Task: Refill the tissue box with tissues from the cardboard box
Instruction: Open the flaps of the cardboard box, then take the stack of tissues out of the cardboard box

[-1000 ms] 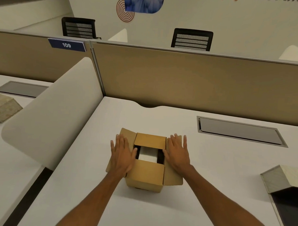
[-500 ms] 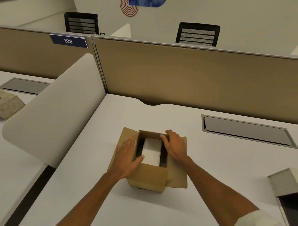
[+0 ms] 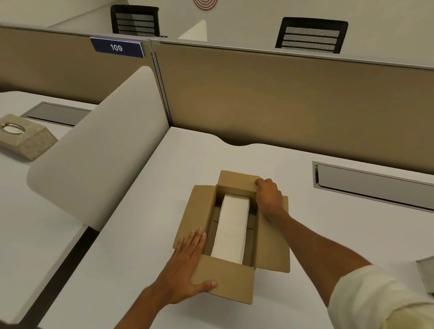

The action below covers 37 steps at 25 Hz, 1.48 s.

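A brown cardboard box [image 3: 272,245] stands open on the white desk [image 3: 331,232], all its flaps folded outward. Inside lies a white stack of tissues [image 3: 232,229], running lengthwise. My left hand [image 3: 185,266] lies flat on the box's left flap, its thumb pressing the near flap down. My right hand [image 3: 269,197] is curled over the far right corner, fingers on the far flap. The open grey tissue box [image 3: 428,272] shows only partly at the right edge.
A beige partition [image 3: 287,98] closes the desk's far side, and a curved white divider [image 3: 98,145] its left. A cable tray slot [image 3: 377,187] is set into the desk at right. Another stone-look tissue box [image 3: 22,139] sits on the neighbouring desk at left.
The flaps went from partly covering the tissues to fully spread. My right hand moved to the far flap and pushed it back; my left slid nearer, onto the left and near flaps.
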{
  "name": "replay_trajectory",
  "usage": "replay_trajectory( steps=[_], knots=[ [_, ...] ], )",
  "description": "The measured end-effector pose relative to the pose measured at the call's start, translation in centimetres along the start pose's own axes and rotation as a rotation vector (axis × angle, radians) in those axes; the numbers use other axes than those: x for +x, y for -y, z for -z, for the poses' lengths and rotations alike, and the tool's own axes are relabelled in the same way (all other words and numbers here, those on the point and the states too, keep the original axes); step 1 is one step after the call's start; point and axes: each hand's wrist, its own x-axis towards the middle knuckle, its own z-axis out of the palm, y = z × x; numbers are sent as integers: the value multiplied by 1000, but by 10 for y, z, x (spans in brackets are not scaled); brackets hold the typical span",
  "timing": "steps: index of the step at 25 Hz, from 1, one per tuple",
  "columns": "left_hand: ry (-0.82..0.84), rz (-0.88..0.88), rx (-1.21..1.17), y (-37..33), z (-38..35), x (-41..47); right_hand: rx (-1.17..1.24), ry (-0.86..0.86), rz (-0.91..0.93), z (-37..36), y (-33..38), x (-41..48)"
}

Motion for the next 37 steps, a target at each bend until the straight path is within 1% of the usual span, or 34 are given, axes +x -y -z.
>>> replay_trajectory(
  steps=[2,6,7,9,11,12,13,15,17,19,20,22,23,24,26,28,30,32,37],
  knots=[
    [-8,-7,-19,0,-2,-1,-75,31,11,-8,-5,-1],
    [19,0,-86,0,-3,-4,-36,41,21,-14,-12,-2],
    [26,2,-100,0,-3,-3,1,25,21,-15,-12,-4],
    [38,11,-125,-1,-2,-3,191,-11,-23,-15,-9,-10],
    [58,20,-127,-1,-1,-3,377,-5,-71,-14,-3,-19],
    [66,25,-122,0,-1,-3,407,7,-56,-14,0,-26],
    [72,31,-116,0,-2,-4,397,13,-22,-17,3,-36],
    [76,47,-101,0,-3,-4,303,0,50,-24,12,-58],
    [61,57,-79,-2,-5,-3,304,15,54,-33,22,-75],
    [38,63,-50,-4,-6,-3,388,100,-39,-38,36,-80],
    [31,70,-40,-5,-6,-3,443,160,-142,-38,41,-79],
    [20,81,-39,-5,-7,-4,578,276,-406,-39,46,-76],
    [17,77,-41,-6,-7,-3,636,316,-501,-40,46,-77],
    [16,71,-41,-7,-7,-4,662,342,-548,-42,45,-78],
    [3,65,-35,-8,-8,-3,642,345,-573,-46,46,-80],
    [-7,69,-22,-8,-8,-3,613,310,-600,-49,51,-80],
    [-4,73,-4,-8,-9,-3,635,277,-646,-52,56,-79],
    [-4,74,-10,-8,-9,-3,687,274,-686,-54,56,-77],
    [-7,79,4,-11,-8,-3,887,354,-819,-51,45,-71]
  ],
)
